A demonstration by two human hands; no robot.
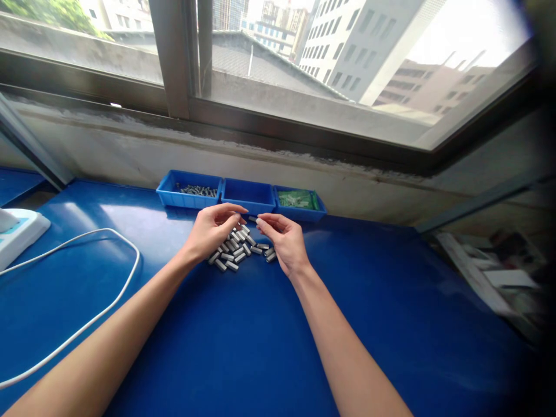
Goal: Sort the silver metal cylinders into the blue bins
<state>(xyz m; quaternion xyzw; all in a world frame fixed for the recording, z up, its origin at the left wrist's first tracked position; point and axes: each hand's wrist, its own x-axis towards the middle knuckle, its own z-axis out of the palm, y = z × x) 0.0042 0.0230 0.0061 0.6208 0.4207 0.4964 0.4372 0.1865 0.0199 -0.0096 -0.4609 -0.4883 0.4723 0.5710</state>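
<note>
A loose pile of short hexagonal metal standoffs (238, 250) lies on the blue table under and between my hands. My left hand (212, 230) hovers at the pile's left side, thumb and fingers curled toward each other; whatever is between their tips is too small to make out. To the right, my right hand (286, 240) has thumb and forefinger pinched together. A small dark metal standoff (252, 219) sticks out from those fingertips toward the left hand. Several standoffs are partly hidden behind both hands.
Behind the pile, three blue bins stand in a row: a left bin (185, 200) with screws, a middle bin (249, 202), and a right bin (324, 212) holding a green bag (299, 199). A white cable (130, 272) curves over the table (243, 347) from a power strip (26, 234).
</note>
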